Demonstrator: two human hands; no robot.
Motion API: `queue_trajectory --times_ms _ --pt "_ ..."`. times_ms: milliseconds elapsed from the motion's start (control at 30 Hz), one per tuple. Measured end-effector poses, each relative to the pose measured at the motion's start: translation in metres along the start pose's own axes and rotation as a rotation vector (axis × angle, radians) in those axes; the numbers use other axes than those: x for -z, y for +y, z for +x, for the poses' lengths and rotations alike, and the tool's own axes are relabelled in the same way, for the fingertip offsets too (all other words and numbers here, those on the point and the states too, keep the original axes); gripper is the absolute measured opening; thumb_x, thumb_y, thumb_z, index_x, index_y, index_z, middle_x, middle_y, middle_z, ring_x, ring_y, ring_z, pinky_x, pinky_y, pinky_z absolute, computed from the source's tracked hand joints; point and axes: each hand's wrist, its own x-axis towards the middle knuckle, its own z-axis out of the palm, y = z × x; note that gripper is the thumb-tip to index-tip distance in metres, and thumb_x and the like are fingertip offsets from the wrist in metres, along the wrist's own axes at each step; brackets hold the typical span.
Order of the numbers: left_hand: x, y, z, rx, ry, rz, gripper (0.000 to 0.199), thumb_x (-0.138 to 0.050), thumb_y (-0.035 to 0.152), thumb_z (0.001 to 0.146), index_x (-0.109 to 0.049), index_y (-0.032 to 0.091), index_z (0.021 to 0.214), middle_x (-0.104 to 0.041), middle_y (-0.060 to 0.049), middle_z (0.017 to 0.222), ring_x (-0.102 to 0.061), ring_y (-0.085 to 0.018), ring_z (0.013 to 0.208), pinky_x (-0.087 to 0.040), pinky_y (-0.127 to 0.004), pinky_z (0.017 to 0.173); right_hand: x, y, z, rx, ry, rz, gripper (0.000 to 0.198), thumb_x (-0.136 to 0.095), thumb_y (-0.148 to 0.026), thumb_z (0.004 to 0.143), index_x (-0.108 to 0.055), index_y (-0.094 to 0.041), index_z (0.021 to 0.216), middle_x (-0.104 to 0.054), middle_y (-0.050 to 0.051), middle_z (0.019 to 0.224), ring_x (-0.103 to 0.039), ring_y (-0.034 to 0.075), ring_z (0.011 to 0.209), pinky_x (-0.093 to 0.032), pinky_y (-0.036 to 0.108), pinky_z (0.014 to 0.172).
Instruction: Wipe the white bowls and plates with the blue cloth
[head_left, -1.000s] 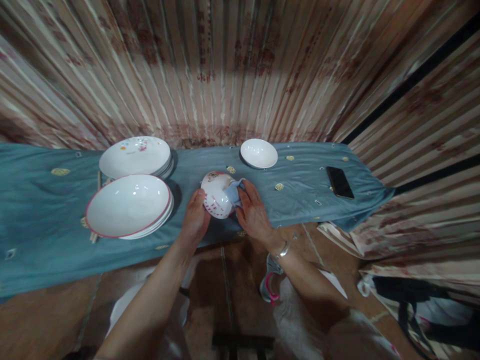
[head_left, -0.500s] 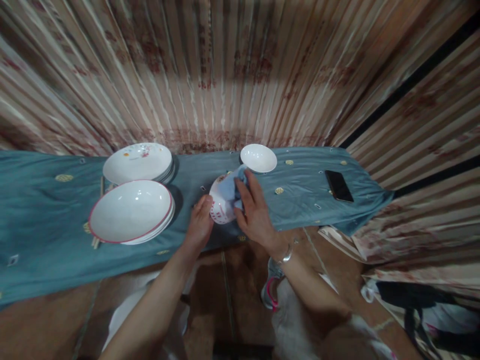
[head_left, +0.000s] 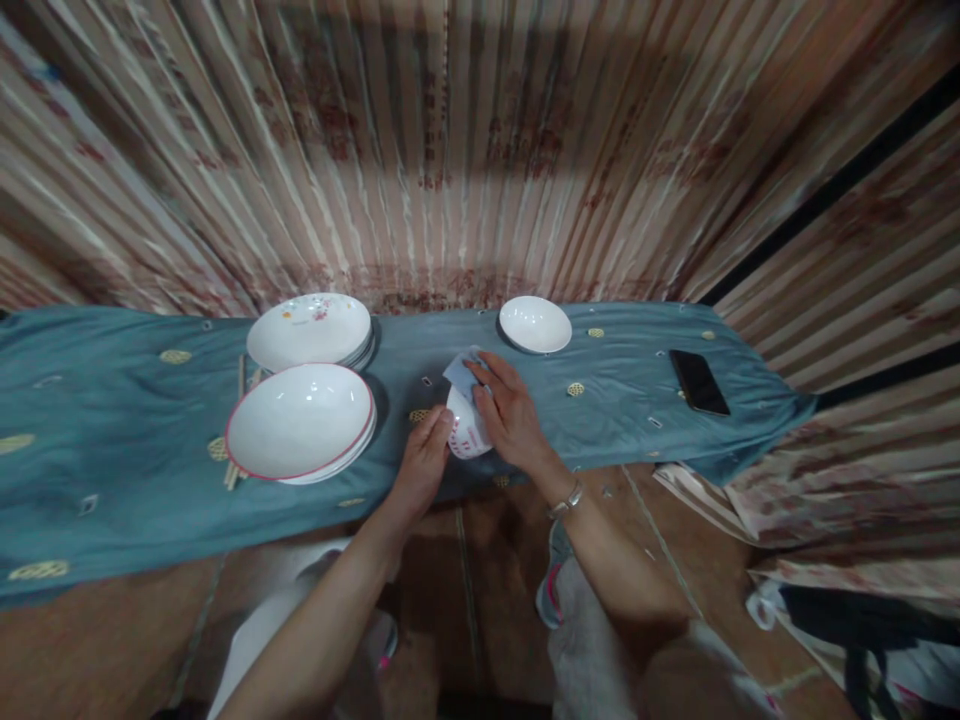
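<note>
A small white bowl with red markings (head_left: 468, 432) is held over the front part of the covered table, tilted with its outside toward me. My left hand (head_left: 424, 462) grips its left edge, thumb on the near side. Pressed against the bowl's upper right is a light blue cloth (head_left: 463, 372), pinched in my right hand (head_left: 510, 410). The fingers of my right hand curl over the cloth; the bowl's far side is hidden. Beyond my hands a white bowl (head_left: 535, 324) rests on the table.
At the left stand a stack of red-rimmed bowls (head_left: 300, 420) and a stack of floral plates (head_left: 309, 330), with chopsticks (head_left: 241, 376) partly beneath. A black phone (head_left: 699, 382) lies at the right on the teal tablecloth (head_left: 420, 340). A pleated curtain (head_left: 450, 150) hangs behind.
The whole view has shifted, so the tableware sits farther right in the picture. On the bowl, the blue cloth has moved toward its upper left edge, and more of the red markings' side is turned.
</note>
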Motion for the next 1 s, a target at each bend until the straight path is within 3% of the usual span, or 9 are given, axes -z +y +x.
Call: queue_trajectory --times_ms 167,400,567,633,767,900,1000 --pt "-0.002 0.009 -0.002 0.037 -0.027 -0.014 0.037 -0.074 0.053 0.074 -0.059 0.019 0.077 -0.057 0.003 0.070 -0.052 -0.013 0.066 -0.043 -0.025 0.064 -0.011 0.018 0.005 -0.148 0.092 0.246 0.049 -0.034 -0.046 0.101 -0.063 -0.017 0.129 -0.056 0.013 0.142 -0.050 0.021 0.134 -0.034 0.039 0.117" --pt "-0.002 0.018 -0.004 0.118 0.003 -0.010 0.039 -0.075 0.054 0.071 -0.058 0.019 0.074 -0.056 0.003 0.071 -0.053 -0.012 0.066 -0.044 -0.023 0.062 -0.017 0.034 0.007 -0.424 0.150 0.543 0.054 -0.042 -0.057 0.093 -0.066 -0.019 0.122 -0.067 0.008 0.129 -0.058 0.023 0.122 -0.039 0.038 0.112" --pt "-0.001 0.024 0.000 0.168 0.001 -0.041 0.033 -0.077 0.047 0.072 -0.062 0.017 0.074 -0.060 0.002 0.070 -0.058 -0.012 0.067 -0.050 -0.025 0.067 -0.028 0.045 0.000 -0.712 0.200 0.626 0.049 -0.042 -0.056 0.091 -0.071 -0.017 0.096 -0.073 0.007 0.094 -0.065 0.024 0.097 -0.050 0.039 0.093" --pt "-0.001 0.026 0.003 0.200 0.024 -0.081 0.034 -0.082 0.045 0.067 -0.064 0.016 0.075 -0.063 0.002 0.070 -0.060 -0.013 0.067 -0.052 -0.027 0.070 -0.035 0.048 -0.005 -0.772 0.234 0.640 0.048 -0.041 -0.055 0.091 -0.070 -0.017 0.092 -0.072 0.007 0.091 -0.065 0.024 0.095 -0.051 0.039 0.090" --pt "0.002 0.030 0.012 0.242 0.066 -0.178 0.036 -0.086 0.041 0.062 -0.067 0.015 0.079 -0.068 0.000 0.069 -0.065 -0.015 0.065 -0.056 -0.030 0.072 -0.044 0.045 -0.012 -0.761 0.254 0.665 0.050 -0.039 -0.055 0.093 -0.069 -0.016 0.099 -0.072 0.010 0.099 -0.063 0.025 0.107 -0.050 0.038 0.094" --pt "0.005 0.029 0.021 0.238 0.150 -0.241 0.024 -0.081 0.034 0.068 -0.068 0.017 0.080 -0.072 -0.002 0.076 -0.068 -0.016 0.070 -0.057 -0.030 0.076 -0.044 0.034 -0.016 -0.601 0.210 0.641 0.056 -0.035 -0.056 0.096 -0.066 -0.015 0.118 -0.069 0.012 0.121 -0.061 0.023 0.118 -0.043 0.038 0.106" --pt "0.006 0.028 0.027 0.229 0.174 -0.249 0.014 -0.073 0.032 0.076 -0.069 0.019 0.080 -0.075 -0.005 0.084 -0.071 -0.021 0.085 -0.057 -0.035 0.085 -0.044 0.025 -0.021 -0.495 0.193 0.569 0.059 -0.029 -0.055 0.099 -0.057 -0.015 0.132 -0.061 0.013 0.135 -0.053 0.022 0.129 -0.036 0.040 0.114"
